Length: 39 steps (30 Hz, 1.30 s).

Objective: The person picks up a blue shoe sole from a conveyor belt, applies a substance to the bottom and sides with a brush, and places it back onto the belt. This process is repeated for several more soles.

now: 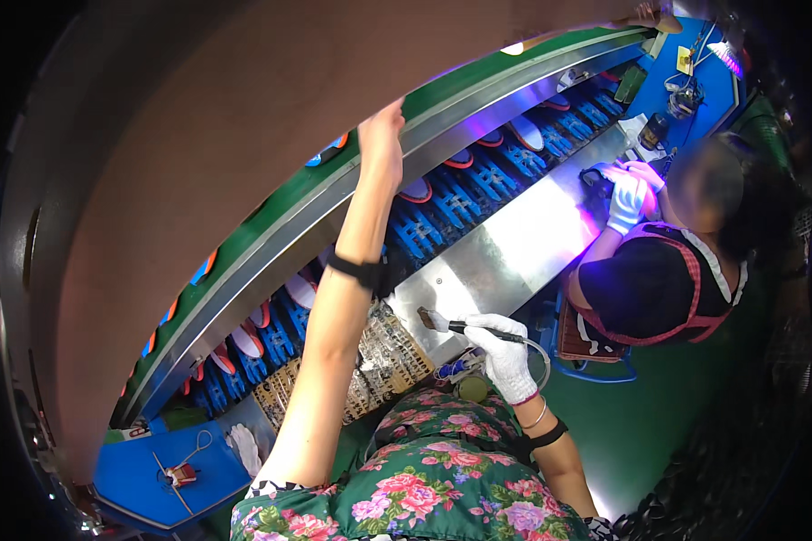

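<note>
My left hand (pixel 382 144), bare, reaches up to the green conveyor belt (pixel 284 187), at the edge of a large brown shape. Its fingers are mostly hidden there, so what it touches cannot be made out. In a white knit glove, my right hand (pixel 505 353) is closed round the dark handle of a brush (pixel 433 319). The brush's brown bristles point left, just over the metal worktop (pixel 514 236). A thin pale hose (pixel 545 359) loops beside that hand. Left of the brush lies a patterned, plastic-covered mat (pixel 383 359).
Blue forked racks (pixel 460 209) stand in a row beyond the worktop, with red-edged shoe soles (pixel 526 133) among them. The brown shape (pixel 216 117) blocks the upper left. A co-worker (pixel 650 279) in gloves sits at the right. Blue tables (pixel 167 473) stand at both ends.
</note>
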{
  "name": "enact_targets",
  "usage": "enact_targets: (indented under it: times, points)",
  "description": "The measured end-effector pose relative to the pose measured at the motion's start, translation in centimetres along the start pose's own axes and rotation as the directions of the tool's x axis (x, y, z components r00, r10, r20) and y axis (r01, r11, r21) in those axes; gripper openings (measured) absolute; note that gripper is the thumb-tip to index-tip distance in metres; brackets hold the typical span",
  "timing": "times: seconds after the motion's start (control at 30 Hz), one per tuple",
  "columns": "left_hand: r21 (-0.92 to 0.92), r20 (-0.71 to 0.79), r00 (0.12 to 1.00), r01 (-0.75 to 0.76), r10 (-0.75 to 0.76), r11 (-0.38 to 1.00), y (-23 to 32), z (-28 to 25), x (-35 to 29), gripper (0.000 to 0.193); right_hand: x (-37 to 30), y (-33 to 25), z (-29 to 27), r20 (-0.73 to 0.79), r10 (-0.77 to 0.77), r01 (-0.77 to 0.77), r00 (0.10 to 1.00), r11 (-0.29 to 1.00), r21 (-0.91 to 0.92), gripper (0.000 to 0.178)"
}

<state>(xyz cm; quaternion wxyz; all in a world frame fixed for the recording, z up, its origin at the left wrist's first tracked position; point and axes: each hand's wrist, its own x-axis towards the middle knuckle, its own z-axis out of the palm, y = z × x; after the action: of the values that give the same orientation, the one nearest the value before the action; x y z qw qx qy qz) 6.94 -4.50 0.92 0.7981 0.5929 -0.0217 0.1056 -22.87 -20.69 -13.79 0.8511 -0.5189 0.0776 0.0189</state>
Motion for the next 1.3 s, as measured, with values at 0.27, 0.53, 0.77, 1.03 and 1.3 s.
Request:
enact_targets:
  times: [0.27, 0.53, 0.77, 1.03, 1.3]
  points:
    - [0.915, 0.134, 0.866, -0.294, 0.481, 0.275, -3.3, -2.0, 10.0, 0.062, -0.1, 0.5, -0.1, -0.033, 0.06, -0.058, 0.998, 0.997, 0.053, 0.018]
    - [-0.237, -0.206, 0.944, -0.303, 0.257, 0.923, 0.2, -0.1, -1.6, 0.032, -0.1, 1.9, -1.5, -0.068, 0.079, -0.075, 0.994, 0.995, 0.065, 0.018]
    - [-0.421, 0.129, 0.989, 0.126, -0.078, 0.898, 1.4, -4.7, -20.4, 0.098, -0.4, 1.9, -1.3, -0.097, 0.198, -0.188, 0.975, 0.977, 0.104, 0.019]
    - [-0.304, 0.149, 0.783, 0.617, -0.604, 0.725, -3.7, -15.2, -30.2, 0.07, -0.6, -2.3, -0.3, -0.049, 0.141, -0.106, 0.989, 0.896, 0.431, 0.007]
    - [-0.568, 0.426, 0.746, 0.661, -0.512, 0.491, -8.5, -15.1, -32.0, 0.109, -0.5, -6.4, 4.8, 0.289, -0.395, 0.464, 0.872, 0.856, -0.229, 0.018]
